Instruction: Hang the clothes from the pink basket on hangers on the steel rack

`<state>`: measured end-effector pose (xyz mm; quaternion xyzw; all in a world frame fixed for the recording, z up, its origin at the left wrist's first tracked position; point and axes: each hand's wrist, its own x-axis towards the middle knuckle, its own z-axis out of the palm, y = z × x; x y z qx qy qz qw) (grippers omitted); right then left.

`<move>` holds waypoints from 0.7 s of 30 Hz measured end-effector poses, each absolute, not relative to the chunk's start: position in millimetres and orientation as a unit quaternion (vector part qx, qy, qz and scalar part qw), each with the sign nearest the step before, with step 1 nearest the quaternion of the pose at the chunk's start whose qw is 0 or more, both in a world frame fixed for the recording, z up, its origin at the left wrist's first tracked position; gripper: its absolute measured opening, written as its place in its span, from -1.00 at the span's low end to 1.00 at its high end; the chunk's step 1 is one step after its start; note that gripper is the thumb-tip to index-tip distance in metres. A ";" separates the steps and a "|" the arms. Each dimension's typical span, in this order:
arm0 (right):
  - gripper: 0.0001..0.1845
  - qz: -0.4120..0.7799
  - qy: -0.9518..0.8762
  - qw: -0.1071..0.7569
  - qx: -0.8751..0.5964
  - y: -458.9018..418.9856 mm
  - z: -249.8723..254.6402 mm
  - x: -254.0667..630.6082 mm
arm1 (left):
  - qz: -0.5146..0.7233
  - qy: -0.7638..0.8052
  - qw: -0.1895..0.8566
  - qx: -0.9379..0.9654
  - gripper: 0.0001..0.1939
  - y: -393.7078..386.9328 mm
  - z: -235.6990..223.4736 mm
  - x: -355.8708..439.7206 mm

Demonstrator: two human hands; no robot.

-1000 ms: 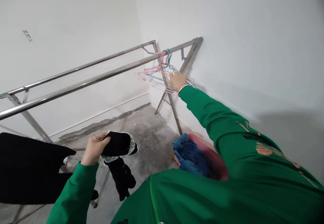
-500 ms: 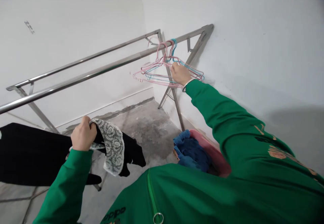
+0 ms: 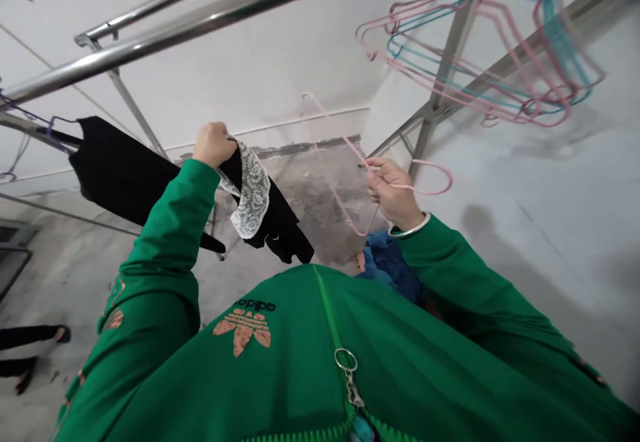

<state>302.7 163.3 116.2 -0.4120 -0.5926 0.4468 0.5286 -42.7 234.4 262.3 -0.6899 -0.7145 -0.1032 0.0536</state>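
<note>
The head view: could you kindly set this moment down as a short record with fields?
Left hand: holding black garment with lace trim
Right hand: holding pink wire hanger
Upper right: pink and teal hangers
Rack: steel rail
Below right hand: blue cloth
Nearby: another person's legs

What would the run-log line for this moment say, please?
left grip: black lace-trimmed cloth | right grip: pink wire hanger | above: pink-and-blue wire hangers | steel drying rack
</note>
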 end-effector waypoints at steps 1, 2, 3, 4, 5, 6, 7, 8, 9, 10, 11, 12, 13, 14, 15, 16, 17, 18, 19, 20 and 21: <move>-0.64 0.484 -0.578 0.526 -0.393 158.1 119.8 293.0 | -0.094 -0.714 0.053 -0.691 -0.83 238.6 262.1 -41.3; -0.65 0.501 -0.572 0.523 -0.386 154.6 123.0 283.4 | -0.087 -0.713 0.052 -0.694 -0.81 242.8 261.7 -39.0; -0.65 0.496 -0.573 0.521 -0.393 152.7 125.2 273.1 | -0.082 -0.711 0.047 -0.697 -0.81 246.7 260.9 -35.8; -0.65 0.475 -0.577 0.523 -0.410 152.1 126.1 261.2 | -0.079 -0.709 0.036 -0.700 -0.81 250.3 259.8 -31.6; -0.64 0.446 -0.582 0.525 -0.432 152.7 125.7 247.2 | -0.079 -0.710 0.020 -0.699 -0.81 253.6 258.1 -26.4; -0.62 0.416 -0.588 0.524 -0.455 154.4 123.8 230.9 | -0.080 -0.713 0.003 -0.697 -0.80 256.4 256.0 -20.2; -0.58 0.390 -0.595 0.517 -0.477 157.0 120.6 212.8 | -0.082 -0.716 -0.014 -0.693 -0.78 258.6 253.6 -13.0; -0.51 0.376 -0.603 0.502 -0.493 160.6 116.3 193.6 | -0.084 -0.718 -0.032 -0.690 -0.76 260.1 251.1 -5.2; -0.41 0.372 -0.607 0.485 -0.508 165.0 111.1 174.7 | -0.085 -0.717 -0.045 -0.690 -0.74 261.0 248.8 2.9; -0.29 0.367 -0.613 0.469 -0.520 170.1 105.0 157.5 | -0.089 -0.714 -0.054 -0.692 -0.73 261.4 246.9 10.5; -0.20 0.361 -0.618 0.454 -0.530 176.0 98.3 143.4 | -0.100 -0.709 -0.065 -0.695 -0.73 261.3 245.6 17.2; -0.15 0.355 -0.622 0.441 -0.541 182.5 91.1 133.7 | -0.118 -0.703 -0.078 -0.697 -0.74 261.1 244.9 22.0; -0.15 0.349 -0.627 0.429 -0.549 189.6 83.7 129.3 | -0.144 -0.698 -0.090 -0.696 -0.77 260.8 244.7 24.5; -0.21 0.344 -0.630 0.420 -0.555 197.3 76.6 130.5 | -0.172 -0.694 -0.098 -0.692 -0.81 260.7 244.9 24.1; -0.30 0.338 -0.629 0.417 -0.562 205.4 70.1 137.3 | -0.200 -0.693 -0.103 -0.685 -0.85 260.6 245.0 20.7; -0.39 0.329 -0.624 0.426 -0.567 214.0 65.0 148.6 | -0.227 -0.694 -0.099 -0.676 -0.90 260.5 244.5 14.3; -0.45 0.313 -0.616 0.446 -0.569 223.1 61.8 163.4 | -0.248 -0.696 -0.090 -0.668 -0.91 260.2 242.8 5.5; -0.49 0.287 -0.603 0.478 -0.570 232.3 60.8 179.9 | -0.262 -0.695 -0.082 -0.664 -0.88 259.6 239.4 -4.9; -0.48 0.253 -0.596 0.518 -0.559 241.5 62.3 196.5 | -0.274 -0.691 -0.076 -0.665 -0.82 258.5 234.2 -15.8; -0.48 0.215 -0.594 0.554 -0.543 250.3 66.0 211.9 | -0.282 -0.682 -0.076 -0.670 -0.77 256.9 227.3 -26.1; -0.48 0.182 -0.607 0.573 -0.520 258.2 71.5 224.8 | -0.289 -0.671 -0.084 -0.678 -0.73 254.7 219.1 -34.8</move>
